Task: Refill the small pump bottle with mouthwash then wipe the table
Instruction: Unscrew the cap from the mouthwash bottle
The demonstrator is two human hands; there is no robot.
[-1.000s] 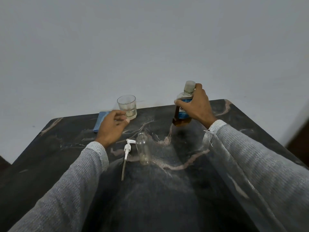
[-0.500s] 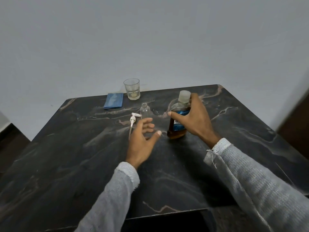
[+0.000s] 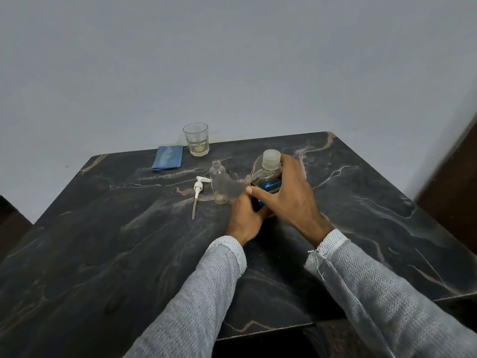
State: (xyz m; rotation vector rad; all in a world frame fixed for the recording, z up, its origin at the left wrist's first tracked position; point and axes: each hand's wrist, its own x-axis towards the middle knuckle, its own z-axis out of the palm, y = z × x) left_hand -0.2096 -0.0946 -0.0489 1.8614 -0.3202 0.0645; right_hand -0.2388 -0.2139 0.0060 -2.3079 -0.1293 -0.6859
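The mouthwash bottle (image 3: 268, 177), amber with a blue label and a pale cap, stands upright on the dark marble table (image 3: 103, 254). My right hand (image 3: 289, 197) wraps around its body from the right. My left hand (image 3: 245, 218) grips its lower part from the left. Just left of it stands the small clear pump bottle (image 3: 219, 186), empty and uncapped. Its white pump head (image 3: 198, 191) with the long tube lies flat on the table beside it.
A folded blue cloth (image 3: 167, 157) lies near the table's far edge. A clear drinking glass (image 3: 196, 139) stands next to it by the white wall. The table's near edge runs at lower right, with dark floor beyond.
My left hand has moved right from near the pump bottle and closed on the mouthwash bottle's base. The right hand keeps its hold. The view has shifted slightly.
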